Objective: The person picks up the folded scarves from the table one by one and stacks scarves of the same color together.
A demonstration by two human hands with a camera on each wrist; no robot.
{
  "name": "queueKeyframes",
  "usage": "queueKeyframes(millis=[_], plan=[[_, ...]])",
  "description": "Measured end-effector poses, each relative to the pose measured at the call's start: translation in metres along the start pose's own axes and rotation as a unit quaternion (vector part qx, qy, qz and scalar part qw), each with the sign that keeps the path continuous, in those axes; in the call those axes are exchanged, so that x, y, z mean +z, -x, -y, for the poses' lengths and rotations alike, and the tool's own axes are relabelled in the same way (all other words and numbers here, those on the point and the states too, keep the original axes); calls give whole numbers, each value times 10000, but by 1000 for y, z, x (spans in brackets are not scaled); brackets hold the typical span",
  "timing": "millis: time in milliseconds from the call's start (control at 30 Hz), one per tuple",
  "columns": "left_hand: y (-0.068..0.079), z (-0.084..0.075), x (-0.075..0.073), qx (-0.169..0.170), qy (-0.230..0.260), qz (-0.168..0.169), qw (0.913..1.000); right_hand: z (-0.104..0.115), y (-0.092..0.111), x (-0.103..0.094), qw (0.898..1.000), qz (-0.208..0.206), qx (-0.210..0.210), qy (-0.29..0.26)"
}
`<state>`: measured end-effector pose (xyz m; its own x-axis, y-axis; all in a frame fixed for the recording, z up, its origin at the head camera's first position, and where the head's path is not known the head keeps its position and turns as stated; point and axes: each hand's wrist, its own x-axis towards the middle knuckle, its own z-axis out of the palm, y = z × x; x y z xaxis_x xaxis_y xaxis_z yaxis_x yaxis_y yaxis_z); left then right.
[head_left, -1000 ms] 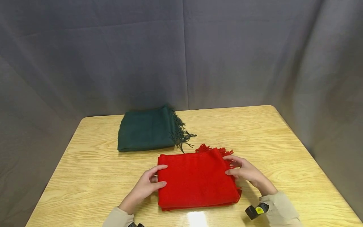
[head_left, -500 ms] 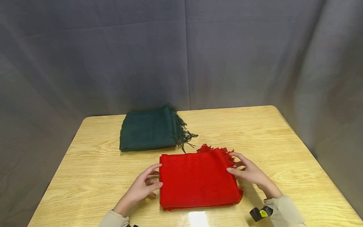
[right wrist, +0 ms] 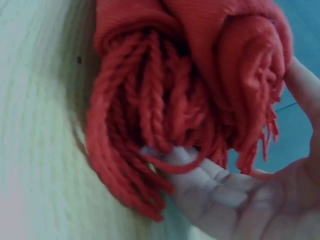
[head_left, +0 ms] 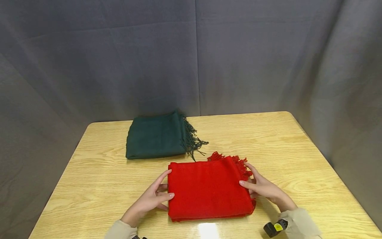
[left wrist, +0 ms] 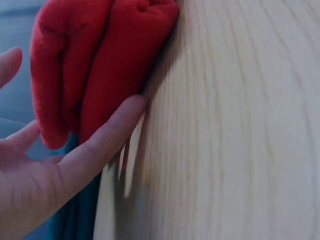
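Note:
A folded red scarf point(head_left: 209, 189) lies on the wooden table, its fringe at the right end and back right corner. At its left edge is my left hand point(head_left: 152, 197). The thumb lies over the top edge in the head view, while in the left wrist view one straight finger point(left wrist: 107, 132) touches low along the folds point(left wrist: 120, 55), by the tabletop. My right hand point(head_left: 265, 189) is at the fringed end, thumb on the top layer. Its other fingers reach in behind the red fringe point(right wrist: 150, 110), which partly hides them in the right wrist view.
A folded dark green scarf point(head_left: 155, 136) lies farther back to the left, its fringe point(head_left: 192, 137) pointing right, close to the red scarf's back edge. Grey curtains point(head_left: 191, 59) hang behind and beside the wooden table point(head_left: 286, 142).
My left hand drew back slightly from the red scarf's edge, then came back to it. The right hand shifted outward and its fingers moved lower, behind the fringe. The scarf stays in place.

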<state>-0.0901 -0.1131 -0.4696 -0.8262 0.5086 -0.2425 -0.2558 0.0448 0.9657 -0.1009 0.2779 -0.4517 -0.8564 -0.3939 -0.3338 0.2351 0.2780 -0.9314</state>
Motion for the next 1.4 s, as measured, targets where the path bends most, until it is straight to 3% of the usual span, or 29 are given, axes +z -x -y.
queueKeyframes(millis=[167, 300, 633, 767, 967, 1067, 1400], plan=[[-3, 2, 1, 35, 379, 296, 9988, -7, -4, 2, 9996, 59, -71, -254], [-5, 3, 2, 75, 536, 427, 9976, -11, -6, 2, 9992, 44, -383, -37], [-8, 4, 3, 127, 754, 415, 9962, -16, -5, 4, 9890, 280, -1438, -198], [-9, 4, 3, 81, 830, 393, 9957, -15, -5, 5, 9858, 224, -1660, 97], [-12, 6, 4, 92, 997, 478, 9938, -11, -1, 7, 9825, 75, -1576, 987], [-13, 6, 4, 118, 988, 505, 9938, -8, -1, 8, 9836, 91, -1407, 1123], [-18, 6, 7, 26, 1008, 473, 9938, -10, -8, 11, 9920, 394, -1189, 171]])
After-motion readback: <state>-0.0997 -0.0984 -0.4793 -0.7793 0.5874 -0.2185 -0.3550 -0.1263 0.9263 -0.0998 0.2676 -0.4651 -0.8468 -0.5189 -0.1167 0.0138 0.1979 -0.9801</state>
